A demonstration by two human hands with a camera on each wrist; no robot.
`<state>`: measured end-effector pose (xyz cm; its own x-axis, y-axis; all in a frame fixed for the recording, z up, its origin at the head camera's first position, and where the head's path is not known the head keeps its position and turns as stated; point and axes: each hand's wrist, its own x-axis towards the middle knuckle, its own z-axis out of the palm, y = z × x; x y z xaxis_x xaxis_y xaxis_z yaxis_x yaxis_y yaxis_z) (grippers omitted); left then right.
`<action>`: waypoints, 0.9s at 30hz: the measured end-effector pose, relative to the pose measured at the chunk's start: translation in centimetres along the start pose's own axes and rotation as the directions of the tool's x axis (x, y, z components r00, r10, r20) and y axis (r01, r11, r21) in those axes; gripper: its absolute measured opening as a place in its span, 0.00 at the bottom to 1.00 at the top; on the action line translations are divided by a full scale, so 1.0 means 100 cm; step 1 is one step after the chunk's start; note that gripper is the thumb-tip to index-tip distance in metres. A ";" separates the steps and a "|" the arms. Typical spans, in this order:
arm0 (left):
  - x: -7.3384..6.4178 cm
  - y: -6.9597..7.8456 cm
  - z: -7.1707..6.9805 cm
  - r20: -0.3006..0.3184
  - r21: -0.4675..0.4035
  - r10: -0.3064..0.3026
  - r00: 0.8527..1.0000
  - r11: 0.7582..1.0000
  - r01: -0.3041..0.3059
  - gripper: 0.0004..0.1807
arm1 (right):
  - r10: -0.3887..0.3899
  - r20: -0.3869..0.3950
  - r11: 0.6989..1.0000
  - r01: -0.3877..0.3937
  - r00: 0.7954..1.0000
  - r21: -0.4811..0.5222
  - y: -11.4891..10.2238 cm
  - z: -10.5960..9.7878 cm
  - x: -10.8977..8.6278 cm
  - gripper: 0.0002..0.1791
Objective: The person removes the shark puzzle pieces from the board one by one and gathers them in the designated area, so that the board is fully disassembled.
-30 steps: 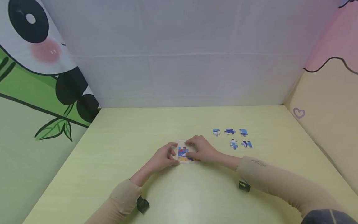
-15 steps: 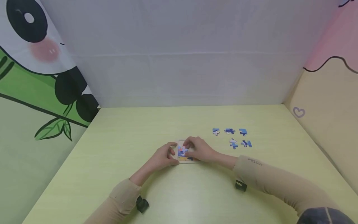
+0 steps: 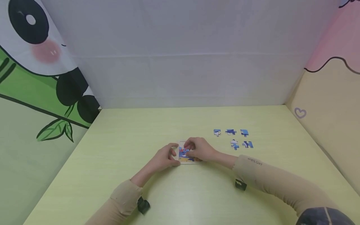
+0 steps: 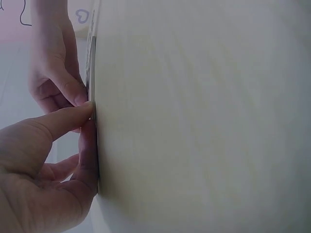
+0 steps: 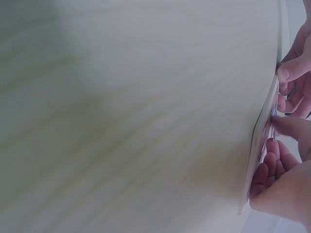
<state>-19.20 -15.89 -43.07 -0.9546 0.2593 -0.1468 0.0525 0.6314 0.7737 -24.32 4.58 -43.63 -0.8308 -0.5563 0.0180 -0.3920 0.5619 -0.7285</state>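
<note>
A small jigsaw board (image 3: 187, 163) with a pale border lies on the table in the head view. Blue, red and yellow pieces fill its visible lower-left part. My left hand (image 3: 163, 159) holds the board's left side, thumb at the near corner and index finger at the far one. Over the right part of the board, my right hand (image 3: 203, 150) pinches a puzzle piece between thumb and fingers, low against the picture. In the right wrist view the thin piece (image 5: 275, 133) shows edge-on between the fingertips. The right hand hides much of the board.
Several loose blue-and-white puzzle pieces lie right of the board, among them a far-left piece (image 3: 217, 132), a far-right piece (image 3: 244, 132) and a near piece (image 3: 234, 144). A pale cloth wall (image 3: 191, 81) stands behind the table, with printed panels at both sides.
My right hand has shifted slightly left, its fingers drawing closer together around the piece. The piece looked tilted half a second ago and lies flatter now. The left hand has stayed put.
</note>
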 end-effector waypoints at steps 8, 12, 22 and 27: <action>0.001 -0.001 0.000 -0.001 0.008 0.011 1.000 1.000 -0.011 0.40 | 0.031 -0.009 0.999 -0.031 0.999 0.020 -0.001 0.001 0.002 0.15; 0.001 -0.001 0.000 0.001 0.005 0.010 1.000 1.000 -0.010 0.40 | 0.024 -0.025 0.999 -0.023 0.999 0.030 0.002 0.003 0.003 0.16; 0.003 -0.003 0.002 -0.003 0.002 -0.011 1.000 1.000 0.011 0.41 | 0.021 -0.090 0.999 -0.019 0.996 0.026 0.005 -0.004 -0.001 0.18; 0.004 -0.003 0.003 -0.010 -0.009 -0.028 1.000 1.000 0.027 0.41 | 0.057 -0.113 0.998 -0.054 0.992 0.030 0.010 -0.011 -0.006 0.18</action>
<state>-19.49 -15.79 -43.53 -0.9586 0.2342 -0.1617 0.0236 0.6317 0.7749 -24.71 6.16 -43.60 -0.8912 -0.4506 0.0531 -0.3342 0.5729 -0.7484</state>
